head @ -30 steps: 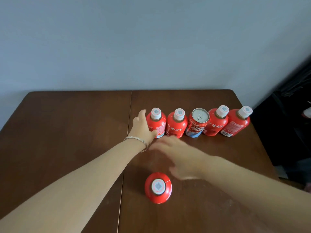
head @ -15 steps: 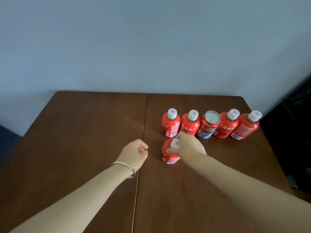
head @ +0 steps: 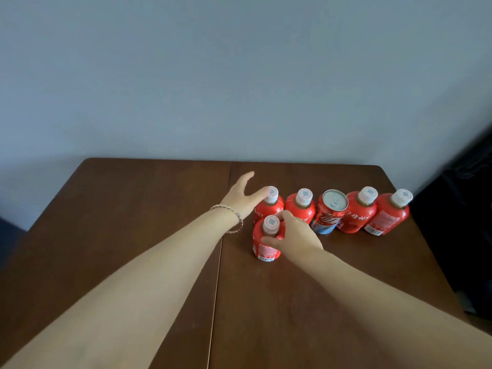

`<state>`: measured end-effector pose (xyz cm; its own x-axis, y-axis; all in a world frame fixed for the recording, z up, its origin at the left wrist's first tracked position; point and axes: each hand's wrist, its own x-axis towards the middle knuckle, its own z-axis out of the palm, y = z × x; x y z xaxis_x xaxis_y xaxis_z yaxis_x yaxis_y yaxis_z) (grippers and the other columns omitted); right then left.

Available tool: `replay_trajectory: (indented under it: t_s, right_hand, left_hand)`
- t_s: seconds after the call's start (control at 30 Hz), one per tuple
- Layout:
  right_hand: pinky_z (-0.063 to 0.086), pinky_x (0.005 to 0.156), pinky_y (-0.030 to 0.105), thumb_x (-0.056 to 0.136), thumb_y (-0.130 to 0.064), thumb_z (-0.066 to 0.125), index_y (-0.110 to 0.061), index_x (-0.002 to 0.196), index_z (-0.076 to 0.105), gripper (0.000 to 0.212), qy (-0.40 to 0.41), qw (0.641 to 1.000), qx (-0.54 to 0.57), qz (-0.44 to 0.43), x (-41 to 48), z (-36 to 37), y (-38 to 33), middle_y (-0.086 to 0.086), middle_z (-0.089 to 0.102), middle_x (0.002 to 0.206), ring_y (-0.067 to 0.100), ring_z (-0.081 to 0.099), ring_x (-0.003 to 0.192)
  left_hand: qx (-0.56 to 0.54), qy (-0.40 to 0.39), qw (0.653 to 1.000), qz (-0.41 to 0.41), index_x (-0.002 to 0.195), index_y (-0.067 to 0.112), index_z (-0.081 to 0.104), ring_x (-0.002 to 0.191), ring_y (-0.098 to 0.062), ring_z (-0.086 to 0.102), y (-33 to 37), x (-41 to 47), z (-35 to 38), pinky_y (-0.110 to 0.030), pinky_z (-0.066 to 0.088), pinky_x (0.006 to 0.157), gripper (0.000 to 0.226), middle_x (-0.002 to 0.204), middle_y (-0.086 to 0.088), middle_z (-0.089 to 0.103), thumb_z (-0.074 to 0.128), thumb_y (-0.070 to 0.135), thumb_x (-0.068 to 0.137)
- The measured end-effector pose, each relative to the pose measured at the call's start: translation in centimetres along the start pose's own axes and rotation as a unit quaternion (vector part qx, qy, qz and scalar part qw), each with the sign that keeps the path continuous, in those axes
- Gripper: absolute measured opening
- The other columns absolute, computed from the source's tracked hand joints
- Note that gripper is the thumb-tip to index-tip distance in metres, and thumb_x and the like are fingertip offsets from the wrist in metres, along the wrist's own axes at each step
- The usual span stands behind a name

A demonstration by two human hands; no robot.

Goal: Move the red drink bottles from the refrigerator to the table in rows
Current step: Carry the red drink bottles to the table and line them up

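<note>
Left of the cola can (head: 330, 212), right hand (head: 296, 237) curls its fingers round a red bottle (head: 265, 245) standing just before the end bottle (head: 269, 209). Left hand (head: 242, 198), fingers spread, touches that end bottle; a careless nudge could topple neighbours.

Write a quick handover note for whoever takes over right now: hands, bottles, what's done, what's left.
Left hand: open, thumb at the leftmost back-row bottle.
Right hand: grips the front bottle, upright on the table just in front of that one.
Done: back row of four bottles with one can in the middle.
Left: release the front bottle, fill out the second row; refrigerator not in view.
</note>
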<state>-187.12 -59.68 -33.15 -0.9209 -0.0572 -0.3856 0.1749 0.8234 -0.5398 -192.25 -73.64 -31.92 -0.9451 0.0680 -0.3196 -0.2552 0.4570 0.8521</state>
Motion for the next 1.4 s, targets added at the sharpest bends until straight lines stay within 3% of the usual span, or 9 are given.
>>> replay_trajectory:
  t_s: [0.1,0.27,0.57,0.7,0.8,0.9,1.13,1.23,1.4]
  right_hand:
    - [0.051,0.091,0.036,0.083,-0.038,0.067,-0.027,0.131,0.044,0.054,-0.017,0.999,-0.015,-0.022,-0.2,-0.6,0.7,0.0,0.059,0.123,0.02,0.058,0.112]
    - [0.051,0.09,0.038,0.086,-0.036,0.062,-0.027,0.129,0.046,0.047,-0.012,0.999,-0.02,-0.032,0.4,0.0,1.2,0.002,0.061,0.12,0.024,0.059,0.109]
    - [0.046,0.088,0.036,0.091,-0.034,0.058,-0.023,0.14,0.03,0.057,-0.055,0.995,-0.073,-0.028,-0.1,-0.2,1.8,0.007,0.052,0.129,0.028,0.055,0.116]
    - [0.046,0.092,0.036,0.093,-0.015,0.053,-0.017,0.138,0.036,0.049,-0.063,0.991,-0.115,-0.009,-1.5,-1.9,2.7,0.007,0.051,0.132,0.027,0.053,0.12]
    - [0.045,0.088,0.032,0.095,-0.02,0.05,-0.016,0.13,0.048,0.036,-0.088,0.981,-0.172,0.002,-3.6,-4.2,3.0,0.004,0.054,0.13,0.025,0.054,0.119]
    - [0.04,0.075,0.03,0.093,-0.025,0.051,-0.012,0.124,0.052,0.034,-0.093,0.974,-0.207,0.024,-6.6,-6.6,3.1,0.005,0.057,0.125,0.024,0.057,0.114]
    - [0.046,0.085,0.032,0.095,-0.041,0.046,-0.016,0.128,0.051,0.042,-0.011,0.978,-0.188,0.091,-18.9,-11.2,4.0,0.003,0.057,0.124,0.023,0.057,0.111]
    - [0.049,0.089,0.033,0.096,-0.038,0.046,-0.02,0.123,0.056,0.034,0.057,0.977,-0.161,0.127,-26.7,-12.2,5.4,0.001,0.06,0.121,0.022,0.058,0.11]
    - [0.052,0.089,0.036,0.095,-0.034,0.043,-0.02,0.114,0.062,0.03,0.151,0.952,-0.15,0.221,-41.5,-12.6,9.6,-0.001,0.065,0.114,0.022,0.06,0.108]
  left_hand:
    - [0.085,-0.059,0.995,0.001,0.141,0.032,0.033,0.135,-0.02,0.036,0.3,2.3,1.8,-0.03,0.029,0.108,0.055,0.149,0.001,0.037,0.05,0.046,0.091]
    - [0.098,-0.017,0.995,0.022,0.12,0.018,0.053,0.113,-0.021,0.054,-0.6,2.8,3.5,-0.024,0.037,0.087,0.033,0.123,-0.003,0.058,0.052,0.036,0.092]
    - [0.163,-0.041,0.984,-0.066,0.14,0.024,0.034,0.128,-0.023,0.043,0.6,1.6,3.5,-0.029,0.032,0.099,0.05,0.141,-0.004,0.046,0.031,0.05,0.097]
    - [0.195,0.053,0.975,-0.091,0.141,0.015,0.032,0.126,-0.027,0.046,1.9,-2.1,3.3,-0.033,0.035,0.101,0.056,0.141,-0.011,0.043,0.036,0.048,0.096]
    - [0.308,0.073,0.947,-0.048,0.119,0.016,0.052,0.104,-0.025,0.057,3.1,-5.8,2.6,-0.031,0.043,0.085,0.031,0.121,-0.008,0.054,0.045,0.033,0.094]
    - [0.416,-0.004,0.909,-0.027,0.091,0.019,0.054,0.081,-0.019,0.055,5.3,-9.2,2.1,-0.027,0.041,0.07,0.02,0.091,0.001,0.057,0.038,0.031,0.094]
    - [0.515,-0.142,0.833,0.143,0.101,0.013,0.061,0.093,-0.022,0.058,11.6,-16.0,4.5,-0.03,0.043,0.079,0.03,0.09,-0.001,0.055,0.038,0.031,0.094]
    - [0.504,-0.169,0.813,0.238,0.092,0.016,0.062,0.085,-0.02,0.055,14.2,-20.5,7.3,-0.029,0.041,0.075,0.027,0.083,0.0,0.055,0.041,0.033,0.093]
    - [0.474,-0.218,0.774,0.359,0.102,0.02,0.059,0.099,-0.023,0.06,17.7,-30.1,15.7,-0.032,0.046,0.081,0.023,0.108,-0.001,0.064,0.04,0.031,0.094]
